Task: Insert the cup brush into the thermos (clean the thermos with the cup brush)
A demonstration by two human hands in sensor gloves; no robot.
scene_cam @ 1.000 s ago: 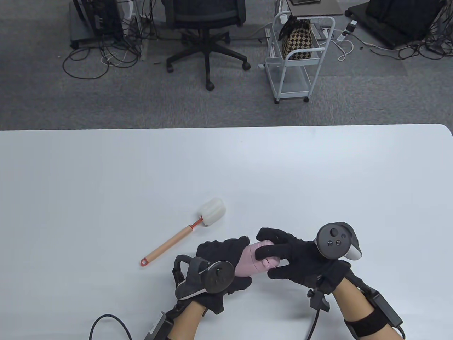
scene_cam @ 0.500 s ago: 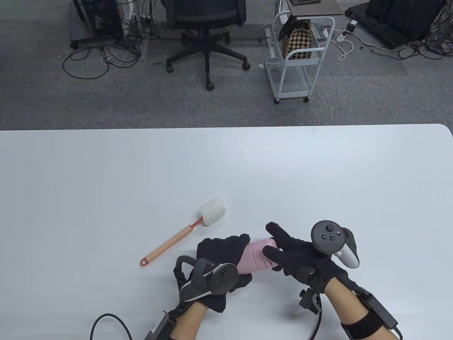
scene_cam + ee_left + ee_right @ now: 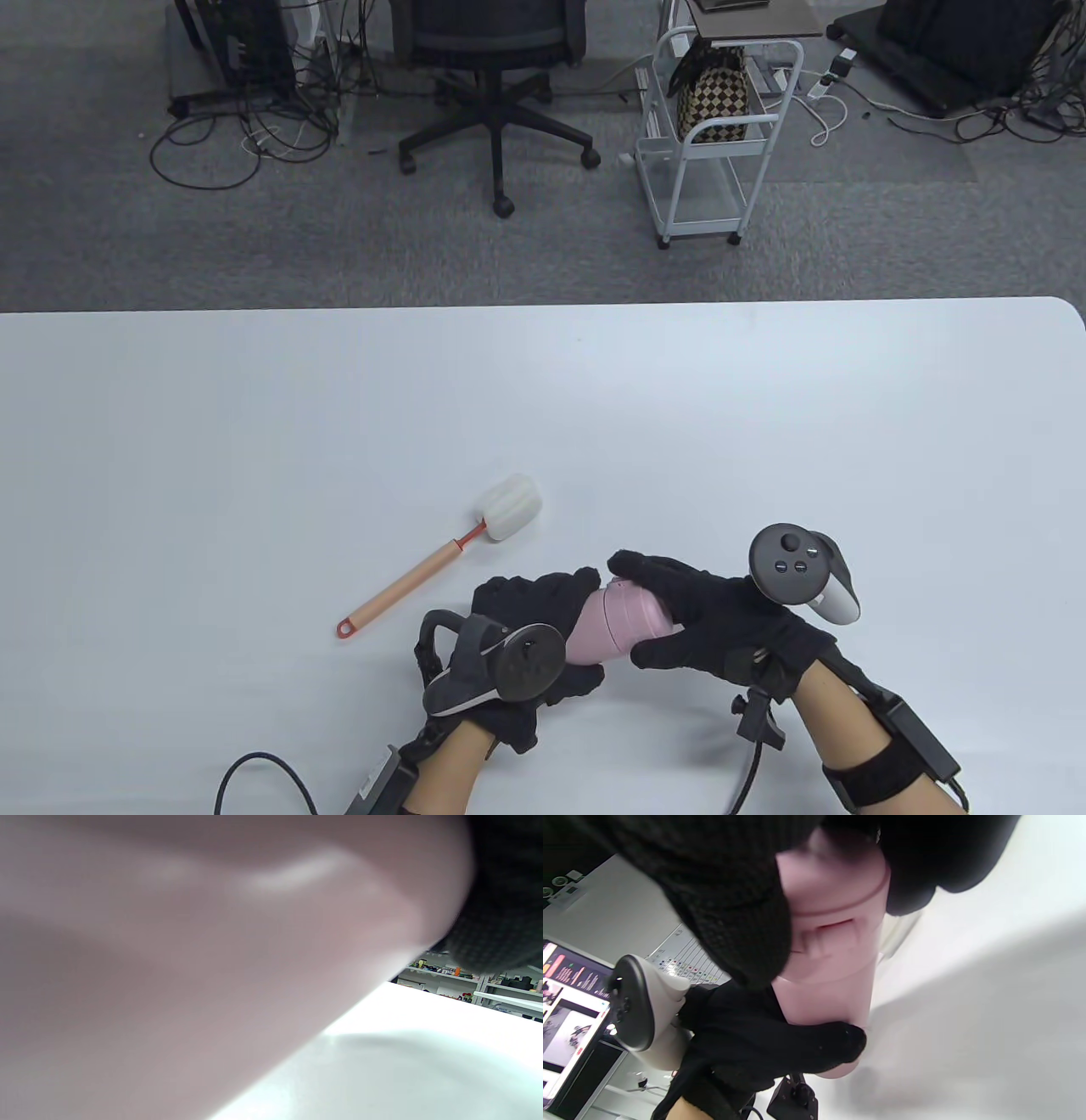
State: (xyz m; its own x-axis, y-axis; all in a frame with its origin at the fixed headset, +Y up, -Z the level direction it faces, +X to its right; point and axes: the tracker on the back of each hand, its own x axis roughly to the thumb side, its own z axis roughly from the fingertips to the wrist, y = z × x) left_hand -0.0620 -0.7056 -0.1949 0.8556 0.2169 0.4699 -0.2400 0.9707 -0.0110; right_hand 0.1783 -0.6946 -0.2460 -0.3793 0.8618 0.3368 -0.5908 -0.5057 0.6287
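A pink thermos [image 3: 612, 626] with its lid on is held between both hands near the table's front edge. My left hand [image 3: 543, 628] grips its body. My right hand [image 3: 679, 615] grips the lid end, fingers wrapped over the top. In the right wrist view the pink thermos [image 3: 831, 955] shows with its lid seam, my right fingers [image 3: 738, 908] over the lid and my left hand [image 3: 763, 1052] around the body. The thermos [image 3: 169, 963] fills the left wrist view as a blur. The cup brush [image 3: 441, 556], with a white sponge head and tan handle, lies on the table to the left, untouched.
The white table [image 3: 254, 424] stretches wide behind and to both sides. Beyond its far edge stand an office chair [image 3: 492, 76] and a white trolley [image 3: 713, 136] on grey carpet. A black cable [image 3: 263, 772] lies at the front left.
My right hand has turned on the lid end of the thermos, fingers shifting round and back over the top. The left hand and the brush have stayed put.
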